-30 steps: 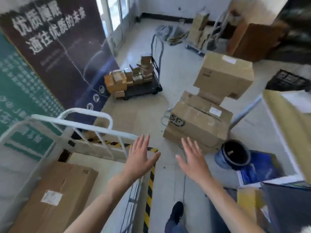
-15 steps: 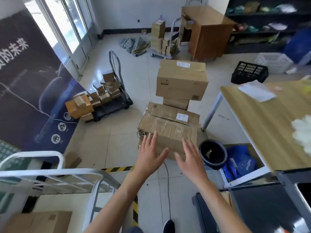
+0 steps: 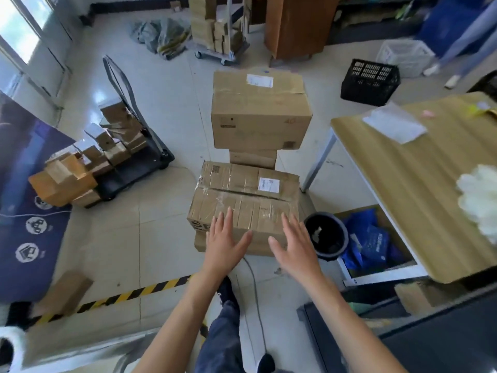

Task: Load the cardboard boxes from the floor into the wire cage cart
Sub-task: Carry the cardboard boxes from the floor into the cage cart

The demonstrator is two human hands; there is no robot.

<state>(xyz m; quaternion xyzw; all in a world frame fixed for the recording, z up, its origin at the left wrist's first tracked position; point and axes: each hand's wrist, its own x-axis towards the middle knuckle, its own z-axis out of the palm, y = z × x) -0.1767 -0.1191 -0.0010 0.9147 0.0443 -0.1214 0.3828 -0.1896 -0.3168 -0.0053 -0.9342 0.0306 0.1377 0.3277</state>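
Reaching forward with fingers spread and empty, the left hand and right hand hover apart over the near edge of a taped cardboard box on the floor. Its white shipping label is too blurred to read. Farther off, a larger box printed "40" sits atop a smaller one.

We saw a taped brown box lying flat on the floor, a white label at its 2 o'clock corner, resting on a thinner box. At its 12 o'clock a larger box sat squarely on a small box, its label on top.
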